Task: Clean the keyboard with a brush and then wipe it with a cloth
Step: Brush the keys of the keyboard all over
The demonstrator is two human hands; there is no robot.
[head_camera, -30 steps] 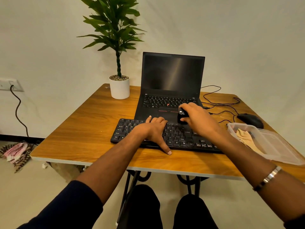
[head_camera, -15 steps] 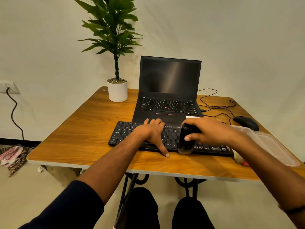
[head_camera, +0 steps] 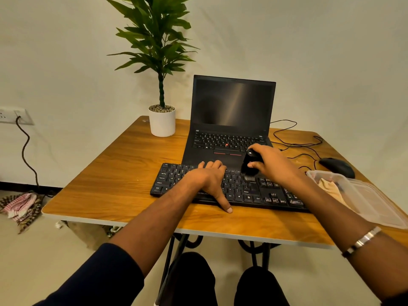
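Left hand [head_camera: 208,181] flat, fingers spread, right hand [head_camera: 272,165] curled in grip

Black keyboard [head_camera: 231,186], white pot [head_camera: 162,122]

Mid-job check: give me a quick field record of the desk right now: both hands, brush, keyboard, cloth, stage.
left hand: rests flat on the keyboard, thumb on the table edge
right hand: grips the brush
brush: bristles down on the keys near the far edge
keyboard: in front of the open laptop
cloth: in the clear container, untouched
stage: brushing; wiping not yet done
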